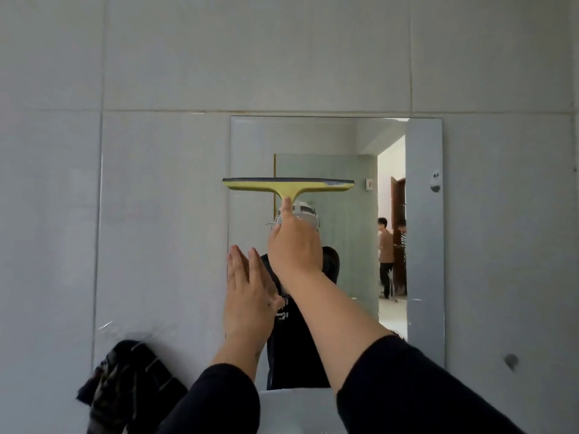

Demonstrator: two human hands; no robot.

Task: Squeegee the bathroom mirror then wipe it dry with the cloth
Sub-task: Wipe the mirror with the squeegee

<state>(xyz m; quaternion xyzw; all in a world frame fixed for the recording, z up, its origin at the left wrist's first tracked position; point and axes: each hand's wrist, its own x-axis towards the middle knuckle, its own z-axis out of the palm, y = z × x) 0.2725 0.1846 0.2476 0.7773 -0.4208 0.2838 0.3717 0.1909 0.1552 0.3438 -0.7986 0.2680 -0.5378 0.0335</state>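
While right hand (294, 245) fingers clench its handle, squeegee (288, 185) above them on mirror (423, 245); left hand (247, 296) flat, fingers straight.

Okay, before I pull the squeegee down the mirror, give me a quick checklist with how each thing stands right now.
1. Right hand has a grip on the squeegee handle: ok.
2. Blade level across the mirror: ok.
3. Blade pressed flat on the glass: cannot tell.
4. Starting at the mirror's top edge: not ok, glass above the blade is unswept.
5. Left hand out of the downward path: not ok.
6. Cloth in reach: ok.
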